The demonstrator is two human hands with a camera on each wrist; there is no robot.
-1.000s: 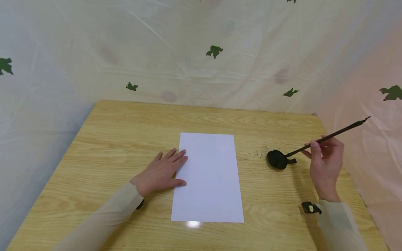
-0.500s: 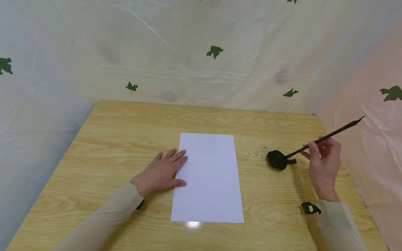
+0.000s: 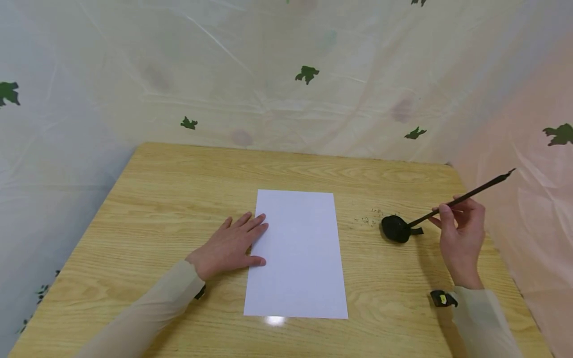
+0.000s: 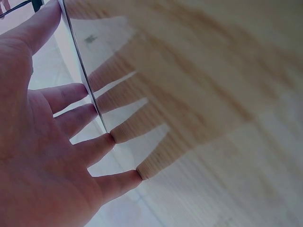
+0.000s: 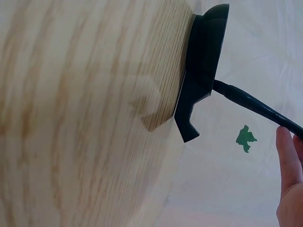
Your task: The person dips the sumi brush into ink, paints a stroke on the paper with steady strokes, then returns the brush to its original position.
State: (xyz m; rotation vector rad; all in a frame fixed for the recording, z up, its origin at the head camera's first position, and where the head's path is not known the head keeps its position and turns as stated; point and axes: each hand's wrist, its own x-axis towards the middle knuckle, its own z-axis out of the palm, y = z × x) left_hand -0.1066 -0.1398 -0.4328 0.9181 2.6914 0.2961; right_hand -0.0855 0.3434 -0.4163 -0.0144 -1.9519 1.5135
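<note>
My left hand [image 3: 226,248] rests with fingers spread on the left edge of a blank white sheet of paper [image 3: 300,263]. In the left wrist view, its fingertips [image 4: 120,184] meet the glossy tabletop across the paper's edge. My right hand [image 3: 463,243] pinches a dark ink brush [image 3: 481,187] between thumb and fingers, its shaft slanting up to the right. The brush's lower end is inside a small black ink dish [image 3: 395,229], hidden by the rim. Seen from the right wrist, the dish [image 5: 206,52] stands on the table with a curved handle at its side.
Small dark specks [image 3: 369,219] mark the wooden table [image 3: 179,174] just left of the dish. A pale curtain [image 3: 250,74] with green leaf-like shapes hangs behind and along both sides. A black wrist camera [image 3: 442,298] sits by the right sleeve.
My right hand has shifted slightly left, and the brush's upper end has swung left and a little down. The left hand, paper and dish stay in place.
</note>
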